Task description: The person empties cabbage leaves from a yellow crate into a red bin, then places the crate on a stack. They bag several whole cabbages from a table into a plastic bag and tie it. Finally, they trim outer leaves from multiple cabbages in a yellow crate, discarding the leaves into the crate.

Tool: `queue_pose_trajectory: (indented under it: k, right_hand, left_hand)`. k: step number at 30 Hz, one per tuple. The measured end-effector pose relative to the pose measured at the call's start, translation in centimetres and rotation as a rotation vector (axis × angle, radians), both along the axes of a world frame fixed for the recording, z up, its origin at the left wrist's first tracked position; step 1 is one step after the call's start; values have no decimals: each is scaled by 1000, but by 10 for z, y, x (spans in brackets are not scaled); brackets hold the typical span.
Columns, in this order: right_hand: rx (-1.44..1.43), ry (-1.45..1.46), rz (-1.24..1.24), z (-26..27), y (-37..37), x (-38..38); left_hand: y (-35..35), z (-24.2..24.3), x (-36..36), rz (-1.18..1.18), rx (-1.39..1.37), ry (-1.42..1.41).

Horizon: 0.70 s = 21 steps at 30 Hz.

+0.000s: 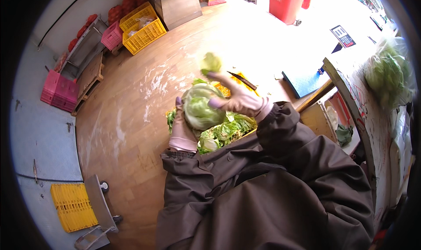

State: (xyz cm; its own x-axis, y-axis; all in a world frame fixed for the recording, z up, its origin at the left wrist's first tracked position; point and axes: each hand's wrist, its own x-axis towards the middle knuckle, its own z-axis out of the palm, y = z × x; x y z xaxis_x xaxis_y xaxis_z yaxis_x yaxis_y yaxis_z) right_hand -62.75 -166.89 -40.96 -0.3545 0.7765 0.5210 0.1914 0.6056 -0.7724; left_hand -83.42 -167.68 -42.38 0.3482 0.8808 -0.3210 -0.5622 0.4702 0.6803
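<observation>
My left hand [184,128], in a pale glove with purple fingertips, cups a head of iceberg lettuce [203,107] from its left side. My right hand [241,100], gloved alike, spreads its thumb and fingers at the head's upper right. A motion-blurred lettuce leaf [210,62] is beyond the right fingertips; whether it touches them is unclear. Below the head, loose lettuce leaves [227,131] lie heaped in front of my lap. A dark-bladed knife [242,80] rests by the yellow plastic crate [225,89], which the hands and lettuce partly hide.
At right stand a blue-topped platform scale [304,82] with a keypad display [343,36] and a bagged bunch of greens [388,72]. A red wheeled bin [287,3] stands ahead. Yellow crates [144,29], pink crates [59,90] and a cart [100,202] line the left.
</observation>
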Motion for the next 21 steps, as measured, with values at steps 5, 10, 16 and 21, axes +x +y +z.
queue_pose_trajectory:
  k: [5, 10, 16, 21]
  right_hand:
    - [-699, 500, -35, 0, -10, -3]
    - [-852, 1038, 152, -37, -18, 13]
    - [-872, 1296, 280, -67, -41, 30]
    - [-919, 1455, 568, -56, -49, 50]
  left_hand:
    - [2, 4, 20, 7, 308, 804]
    - [15, 13, 32, 277, 773, 1323]
    - [67, -16, 23, 28, 561, 1451]
    - [75, -39, 35, 12, 805, 1008]
